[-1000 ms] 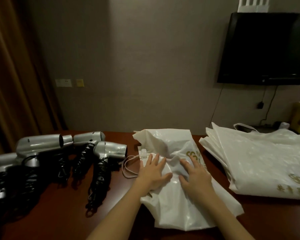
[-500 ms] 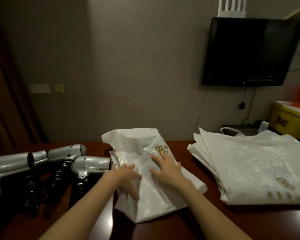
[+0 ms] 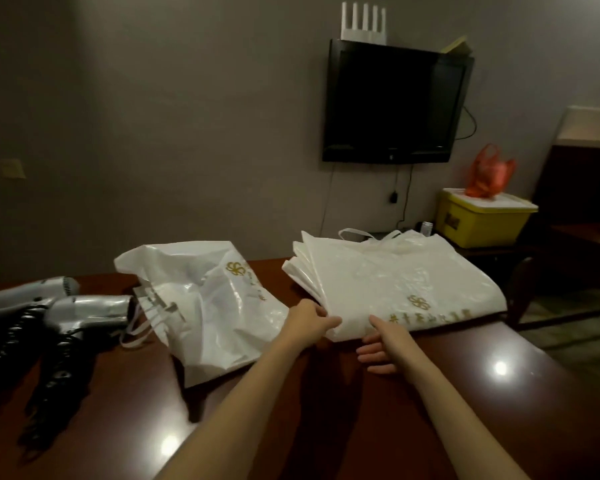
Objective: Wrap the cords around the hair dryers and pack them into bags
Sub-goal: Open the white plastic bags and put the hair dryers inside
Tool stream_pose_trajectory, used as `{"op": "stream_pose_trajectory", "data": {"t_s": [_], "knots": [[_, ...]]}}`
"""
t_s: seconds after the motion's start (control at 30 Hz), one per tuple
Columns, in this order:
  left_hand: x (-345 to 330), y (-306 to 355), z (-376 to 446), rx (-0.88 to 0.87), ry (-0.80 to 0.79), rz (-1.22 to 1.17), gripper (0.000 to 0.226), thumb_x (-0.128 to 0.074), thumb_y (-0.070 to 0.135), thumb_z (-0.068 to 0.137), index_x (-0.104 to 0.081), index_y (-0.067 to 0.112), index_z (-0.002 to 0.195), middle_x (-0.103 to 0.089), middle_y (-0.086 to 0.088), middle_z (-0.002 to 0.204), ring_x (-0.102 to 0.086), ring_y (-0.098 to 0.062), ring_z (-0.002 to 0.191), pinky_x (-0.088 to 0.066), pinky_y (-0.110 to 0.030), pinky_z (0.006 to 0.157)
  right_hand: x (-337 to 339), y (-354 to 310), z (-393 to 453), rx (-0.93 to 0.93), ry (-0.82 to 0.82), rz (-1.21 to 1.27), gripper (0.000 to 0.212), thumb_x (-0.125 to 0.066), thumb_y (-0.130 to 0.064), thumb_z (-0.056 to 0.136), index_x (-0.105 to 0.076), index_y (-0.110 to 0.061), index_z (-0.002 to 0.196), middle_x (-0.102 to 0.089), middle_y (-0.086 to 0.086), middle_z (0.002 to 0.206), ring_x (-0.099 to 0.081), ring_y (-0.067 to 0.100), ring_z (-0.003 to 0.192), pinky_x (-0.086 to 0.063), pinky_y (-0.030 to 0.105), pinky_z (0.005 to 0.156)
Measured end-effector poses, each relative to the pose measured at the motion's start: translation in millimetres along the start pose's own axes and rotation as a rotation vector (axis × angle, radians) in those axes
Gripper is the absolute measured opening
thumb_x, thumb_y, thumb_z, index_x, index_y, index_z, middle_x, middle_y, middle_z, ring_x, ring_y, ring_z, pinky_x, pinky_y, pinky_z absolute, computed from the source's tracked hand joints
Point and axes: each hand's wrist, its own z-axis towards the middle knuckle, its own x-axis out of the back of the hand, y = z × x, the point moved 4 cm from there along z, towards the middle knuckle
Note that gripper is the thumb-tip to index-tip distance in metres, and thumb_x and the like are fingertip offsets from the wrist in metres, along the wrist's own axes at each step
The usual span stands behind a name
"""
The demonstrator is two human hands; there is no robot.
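A bulging white plastic bag with a gold logo lies in the middle of the dark wooden table. To its right sits a stack of flat white bags. My left hand pinches the near left corner of that stack. At the stack's front edge my right hand lies with straight fingers, the index finger touching the top bag. Two silver hair dryers with black coiled cords lie at the left; neither hand is near them.
A black television hangs on the wall behind. A yellow bin with a red bag on it stands at the back right. The table's right edge runs close to the stack.
Both hands have left the filled bag and moved right to the stack of flat bags. The camera has swung right, so the hair dryers sit further left in view.
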Motion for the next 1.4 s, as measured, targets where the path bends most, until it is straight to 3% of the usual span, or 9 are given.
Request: {"op": "stream_pose_trajectory", "data": {"t_s": [0.1,0.2,0.4,0.53,0.9,1.13,1.23,1.33,1.4], "knots": [[-22,-4,5,0.044,0.068,-0.076,0.011,-0.07,0.026,0.087,-0.065,0.017,0.084,-0.068,-0.004,0.091,-0.063,-0.015,0.085,-0.051,-0.03,0.082,12,6,4,0.019,0.012,0.064,0.035,-0.047,-0.043,0.098,-0.046,-0.011,0.112,-0.067,0.017,0.087,-0.069,0.024,0.068,-0.054,0.029,0.05],[-26,-5,6,0.08,0.125,-0.215,0.034,-0.074,0.025,0.085,-0.066,0.007,0.113,-0.07,-0.006,0.108,-0.065,-0.019,0.099,-0.051,-0.028,0.084,14,2,7,0.106,0.1,0.153,0.018,-0.051,-0.025,0.099,-0.055,-0.008,0.101,-0.067,0.011,0.077,-0.067,0.016,0.053,-0.052,0.024,0.043],[-29,-2,4,0.178,0.018,-0.508,0.049,-0.073,0.03,0.087,-0.059,0.005,0.126,-0.063,-0.009,0.12,-0.062,-0.024,0.107,-0.054,-0.04,0.093,20,-2,-4,0.333,0.3,0.118,0.03,-0.061,-0.019,0.093,-0.064,0.002,0.072,-0.065,0.006,0.063,-0.061,0.017,0.066,-0.048,0.025,0.055],[-24,7,-4,0.221,-0.013,-0.751,0.027,-0.074,0.027,0.086,-0.063,0.012,0.106,-0.063,-0.005,0.112,-0.061,-0.021,0.096,-0.057,-0.032,0.069,25,-25,-23,0.459,0.344,0.125,0.033,-0.062,-0.017,0.093,-0.062,-0.003,0.063,-0.064,0.0,0.055,-0.059,0.015,0.064,-0.048,0.024,0.057],[12,34,-17,0.137,-0.096,-0.838,0.028,-0.076,0.028,0.083,-0.066,0.011,0.103,-0.068,-0.002,0.098,-0.064,-0.017,0.095,-0.055,-0.032,0.069,21,-52,-60,0.548,0.342,0.226,0.025,-0.061,-0.015,0.093,-0.064,-0.009,0.069,-0.068,0.013,0.08,-0.063,0.021,0.077,-0.051,0.034,0.076],[36,39,-37,0.159,-0.139,-0.865,0.027,-0.071,0.035,0.084,-0.063,0.014,0.1,-0.057,-0.002,0.097,-0.056,-0.016,0.09,-0.055,-0.038,0.076,11,-75,-98,0.692,0.335,0.162,0.025,-0.062,-0.018,0.092,-0.066,-0.015,0.068,-0.068,0.001,0.069,-0.061,0.018,0.079,-0.047,0.028,0.079],[43,37,-45,0.111,-0.07,-0.844,0.035,-0.07,0.023,0.085,-0.063,0.008,0.115,-0.059,-0.007,0.106,-0.058,-0.019,0.097,-0.057,-0.038,0.08,-6,-45,-101,0.435,0.193,0.058,0.024,-0.057,-0.035,0.094,-0.064,-0.016,0.082,-0.07,0.008,0.087,-0.063,0.023,0.086,-0.048,0.035,0.082],[49,31,-51,0.065,-0.024,-0.875,0.032,-0.068,0.017,0.083,-0.064,0.004,0.112,-0.059,-0.006,0.096,-0.058,-0.02,0.093,-0.056,-0.036,0.079,-11,-25,-100,0.124,-0.008,0.2,0.064,-0.04,-0.068,0.089,-0.064,-0.011,0.099,-0.07,0.01,0.098,-0.064,0.03,0.098,-0.046,0.046,0.089],[56,36,-57,0.017,-0.032,-0.877,0.026,-0.069,0.017,0.084,-0.064,0.005,0.106,-0.059,-0.003,0.087,-0.059,-0.017,0.087,-0.055,-0.036,0.081,-7,-41,-98,0.118,-0.014,0.368,0.063,-0.039,-0.064,0.092,-0.064,-0.008,0.108,-0.07,0.011,0.101,-0.062,0.031,0.101,-0.044,0.048,0.092]]}}
